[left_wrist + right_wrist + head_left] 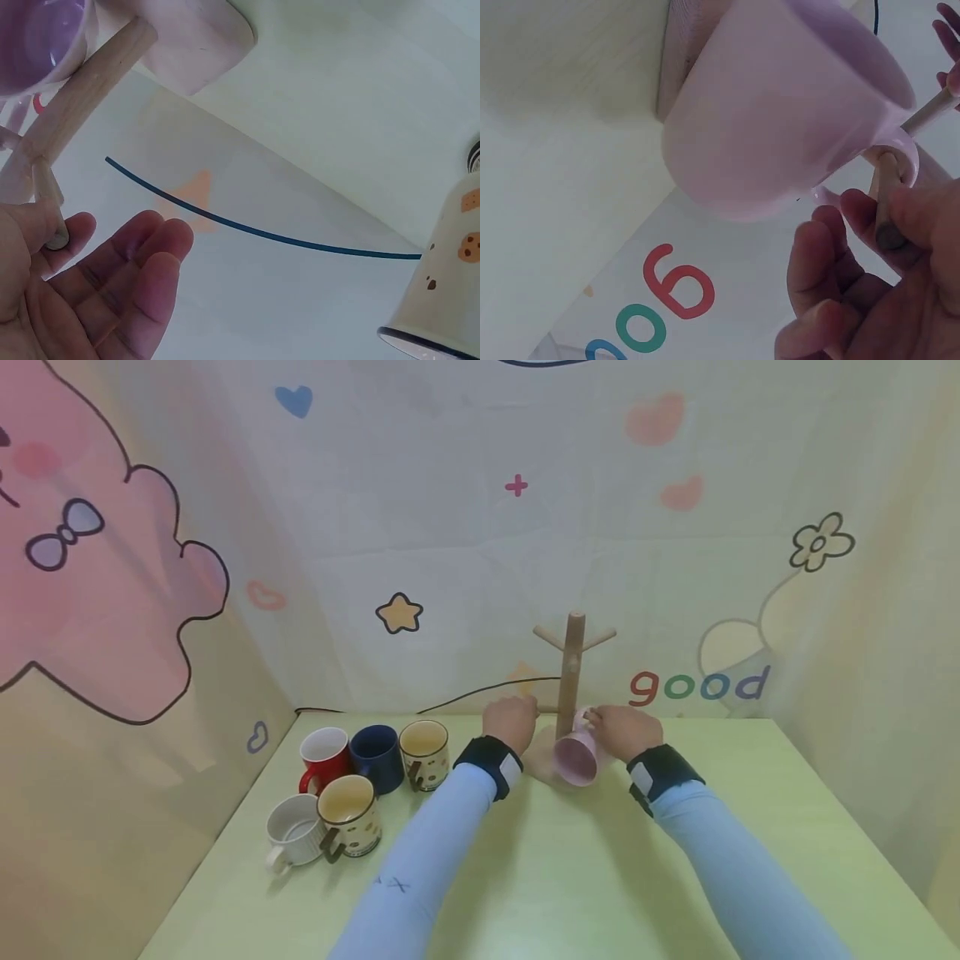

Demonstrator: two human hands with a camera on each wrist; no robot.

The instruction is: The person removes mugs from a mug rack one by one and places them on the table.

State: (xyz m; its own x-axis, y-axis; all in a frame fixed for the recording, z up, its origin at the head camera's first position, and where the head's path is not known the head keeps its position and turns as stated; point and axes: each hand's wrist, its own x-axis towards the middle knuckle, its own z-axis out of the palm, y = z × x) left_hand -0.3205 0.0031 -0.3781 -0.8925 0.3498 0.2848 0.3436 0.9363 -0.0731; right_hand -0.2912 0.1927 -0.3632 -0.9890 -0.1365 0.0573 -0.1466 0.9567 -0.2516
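A wooden mug tree [572, 672] stands at the back of the table, its upper pegs spreading left and right. The pink mug [576, 760] hangs tilted by its handle on a lower right peg [889, 202], its mouth facing forward in the head view. My right hand [628, 731] pinches that peg's end between thumb and index finger, just beyond the mug handle [909, 154]. On the tree's other side, my left hand [510, 722] pinches a lower left peg [49, 195] by its tip, the other fingers loosely bent. No mug hangs on this left peg.
To the left stand several mugs: a red mug [327, 762], a dark blue mug [377, 762], two spotted cream mugs, one behind [426, 760] and one in front [351, 818], and a white mug [296, 835]. A printed cloth [465, 527] hangs behind the light green table [570, 893].
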